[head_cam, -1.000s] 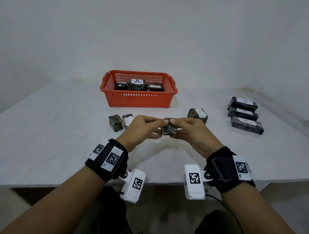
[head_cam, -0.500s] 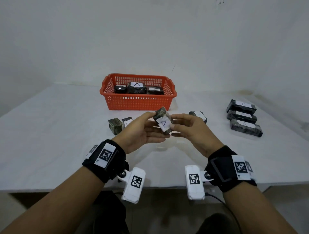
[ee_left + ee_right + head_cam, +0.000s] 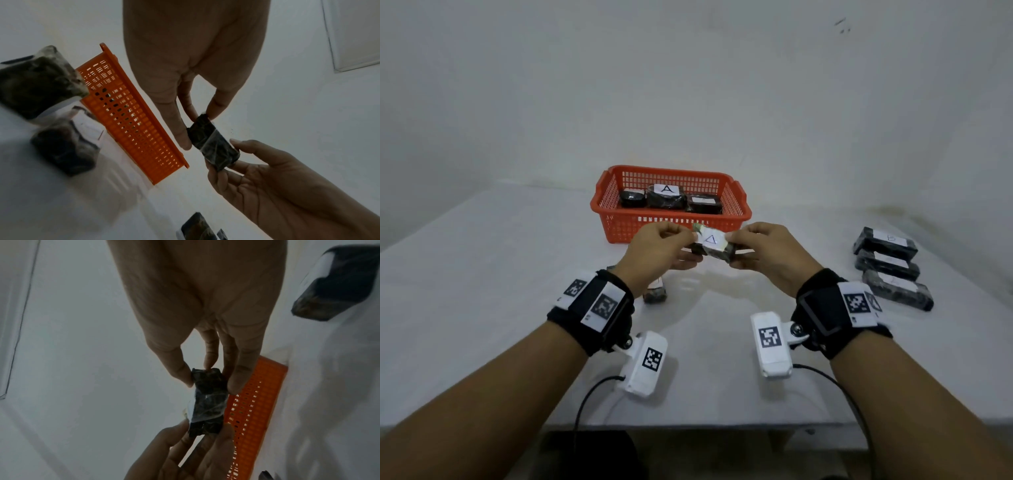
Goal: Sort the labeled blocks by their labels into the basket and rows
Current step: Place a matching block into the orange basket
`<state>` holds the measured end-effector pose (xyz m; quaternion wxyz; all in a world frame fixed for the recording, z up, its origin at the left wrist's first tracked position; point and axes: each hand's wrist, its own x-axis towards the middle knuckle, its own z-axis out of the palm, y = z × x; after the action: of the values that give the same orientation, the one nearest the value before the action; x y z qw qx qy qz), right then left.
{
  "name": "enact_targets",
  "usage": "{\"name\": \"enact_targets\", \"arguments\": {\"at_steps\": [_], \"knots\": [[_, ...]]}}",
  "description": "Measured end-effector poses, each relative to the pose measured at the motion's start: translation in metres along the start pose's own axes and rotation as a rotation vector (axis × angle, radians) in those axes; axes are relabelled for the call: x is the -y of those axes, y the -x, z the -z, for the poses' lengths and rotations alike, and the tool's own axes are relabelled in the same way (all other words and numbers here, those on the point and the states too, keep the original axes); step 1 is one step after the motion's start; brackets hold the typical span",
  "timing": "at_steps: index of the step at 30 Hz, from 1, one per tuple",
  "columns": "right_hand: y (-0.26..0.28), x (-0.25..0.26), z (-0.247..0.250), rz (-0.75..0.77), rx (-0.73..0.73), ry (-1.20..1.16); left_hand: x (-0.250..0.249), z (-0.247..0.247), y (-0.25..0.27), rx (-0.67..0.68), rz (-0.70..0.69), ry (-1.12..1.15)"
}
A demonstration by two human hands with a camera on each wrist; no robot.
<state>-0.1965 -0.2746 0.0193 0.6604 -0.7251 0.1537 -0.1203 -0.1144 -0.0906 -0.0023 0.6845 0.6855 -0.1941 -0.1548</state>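
Both hands hold a small dark block [image 3: 714,244] in the air in front of the orange basket [image 3: 619,222]; its white label with a triangle or "A" mark faces up. My left hand [image 3: 690,236] pinches its left end, and my right hand [image 3: 732,245] pinches its right end. From the left wrist the block [image 3: 213,144] shows between both hands' fingertips, as it does from the right wrist [image 3: 207,400]. The basket holds three dark blocks, the middle one [image 3: 666,197] labelled A.
Three long dark labelled blocks lie in a row [image 3: 887,263] at the right of the white table [image 3: 482,274]. A small block [image 3: 654,293] sits on the table under my left wrist, and two more blocks [image 3: 41,84] appear in the left wrist view.
Both hands have lifted the block up and forward toward the basket and turned it so its label faces up. The head view has shifted upward.
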Motion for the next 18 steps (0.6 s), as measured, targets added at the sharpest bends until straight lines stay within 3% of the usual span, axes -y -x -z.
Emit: {"name": "enact_targets", "arguments": {"at_steps": [5, 14, 18], "knots": [[-0.043, 0.021, -0.026, -0.003, 0.090, -0.086, -0.019, 0.027, -0.036, -0.059, 0.043, -0.032], [-0.136, 0.051, -0.082, -0.130, 0.109, -0.103, -0.059, 0.080, -0.114, -0.125, 0.233, -0.183], [-0.173, 0.062, -0.096, -0.158, 0.056, -0.104, -0.078, 0.094, -0.146, -0.063, 0.326, -0.272]]}}
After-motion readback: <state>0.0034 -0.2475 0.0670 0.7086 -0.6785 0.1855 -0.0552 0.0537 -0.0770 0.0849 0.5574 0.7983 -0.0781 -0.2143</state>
